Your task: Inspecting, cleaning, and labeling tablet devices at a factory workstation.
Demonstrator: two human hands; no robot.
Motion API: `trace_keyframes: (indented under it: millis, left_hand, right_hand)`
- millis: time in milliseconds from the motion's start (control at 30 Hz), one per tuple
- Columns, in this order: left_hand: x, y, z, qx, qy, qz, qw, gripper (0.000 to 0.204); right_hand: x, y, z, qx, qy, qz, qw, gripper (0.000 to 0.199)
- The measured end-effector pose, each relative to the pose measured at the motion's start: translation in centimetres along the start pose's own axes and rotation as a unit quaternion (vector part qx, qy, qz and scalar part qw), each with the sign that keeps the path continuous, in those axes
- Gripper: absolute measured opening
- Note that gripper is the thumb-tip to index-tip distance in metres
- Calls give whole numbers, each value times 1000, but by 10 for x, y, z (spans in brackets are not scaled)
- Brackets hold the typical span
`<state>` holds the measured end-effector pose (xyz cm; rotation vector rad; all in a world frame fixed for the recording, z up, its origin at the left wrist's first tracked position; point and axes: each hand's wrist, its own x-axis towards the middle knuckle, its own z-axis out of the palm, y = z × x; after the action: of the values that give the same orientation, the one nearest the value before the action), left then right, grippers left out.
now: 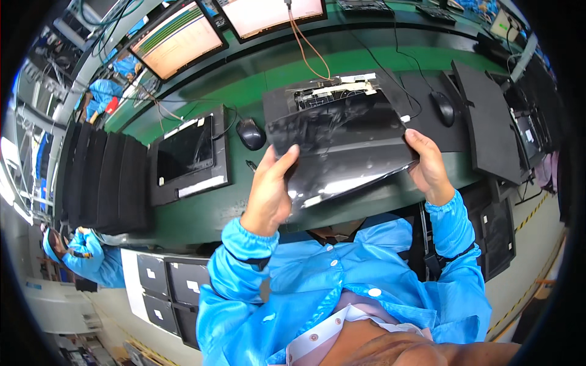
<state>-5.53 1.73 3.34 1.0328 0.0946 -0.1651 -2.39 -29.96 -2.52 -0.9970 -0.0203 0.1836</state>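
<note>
Both hands, left and right, grip a glossy black panel, its underside hidden

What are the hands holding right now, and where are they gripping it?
Both hands hold a glossy black panel: the left hand grips its lower left edge, the right hand its right edge.

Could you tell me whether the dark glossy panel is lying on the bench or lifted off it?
Lifted: both hands hold the panel by its edges above the green bench.
</note>
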Motion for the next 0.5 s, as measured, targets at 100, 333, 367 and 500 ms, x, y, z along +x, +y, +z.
trace_keyframes:
  millis: [100,333,367,500]
  left_hand:
    - [12,-2,3,91,-79,-44,992,68]
    - [94,-8,-18,333,-16,-13,943,66]
    - [100,-4,-20,415,-10,-25,910,63]
    - [103,-10,-27,584,17,20,812,64]
  right_hand:
    - [20,-6,-28,0,49,-39,998,29]
    - [61,-6,-43,-48,59,-47,996,27]
    - [70,1,-50,-40,58,-31,997,27]
    - [76,13,-45,-43,99,0,994,28]
